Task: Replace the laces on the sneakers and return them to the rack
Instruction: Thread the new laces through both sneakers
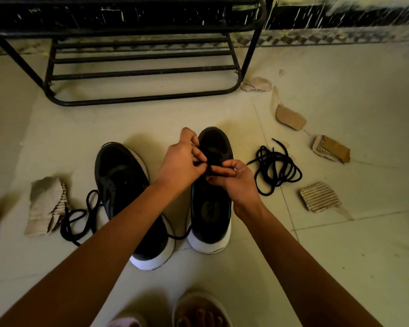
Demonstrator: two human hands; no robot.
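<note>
- On the floor [340,232] in front of me, two black sneakers with white soles stand side by side, toes toward the rack [139,99]. Neither is on it yet.
- Both hands work over the eyelet area of the right sneaker [209,208].
- My left hand [182,164] pinches a short black bit of lace [209,167] between thumb and fingertips. My right hand [236,178] pinches the same bit from the other side, fingers curled.
- The hands meet at the pinch and hide the eyelets beneath.
- Step in hand, as I judge it: lacing work on the right sneaker. It is too dark to tell whether this lace is going in or coming out.
- A thin strand trails down between the two sneakers toward the heels. It is likely this lace's tail, but I am not sure.
- The left sneaker [118,175] stands just beside, with no hand on it.
- A loose lace [80,215] lies in loops against its outer side, next to a cardboard scrap [45,204].
- A coiled lace [276,171] lies to the right of the right sneaker, near it but apart.
- Next move calls for a firm pinch on the lace tip, a clean feed through the next eyelet, and even slack on both sides.
- One hand may need to steady the sneaker.
- Left to do, by my reckoning: finish this sneaker, do the left one, then carry both forward to the rack, which is well apart from them.
</note>
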